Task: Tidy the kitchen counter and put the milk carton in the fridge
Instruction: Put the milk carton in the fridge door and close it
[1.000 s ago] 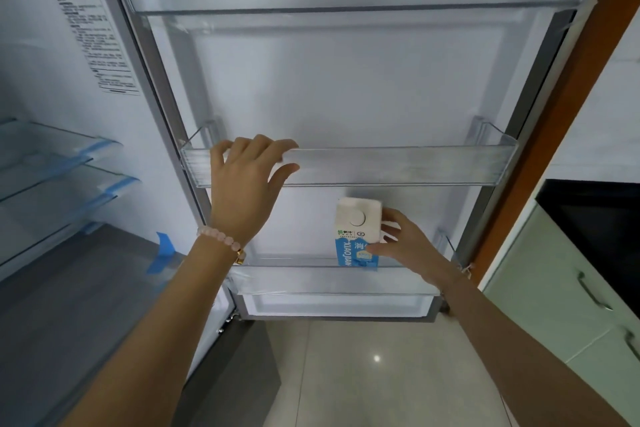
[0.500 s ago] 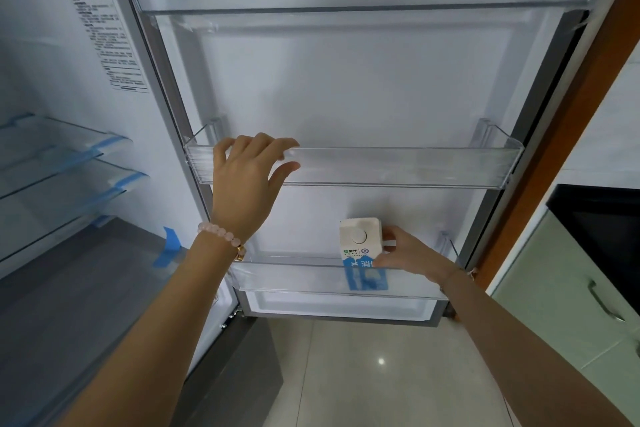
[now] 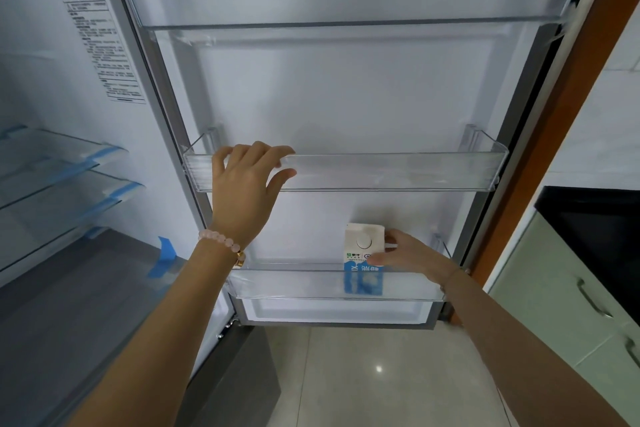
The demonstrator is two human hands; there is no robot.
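Low on the open fridge door, right hand (image 3: 405, 255) closed around a milk carton (image 3: 363, 258) standing upright in the bottom door bin (image 3: 294, 282); left hand (image 3: 247, 180) curled over the middle door bin (image 3: 398, 172). Could topple if let go carelessly. Blue print and small green logo, too blurred to read.

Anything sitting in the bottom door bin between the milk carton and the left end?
Nothing: in the head view the bottom door bin is bare from the milk carton to its left end.
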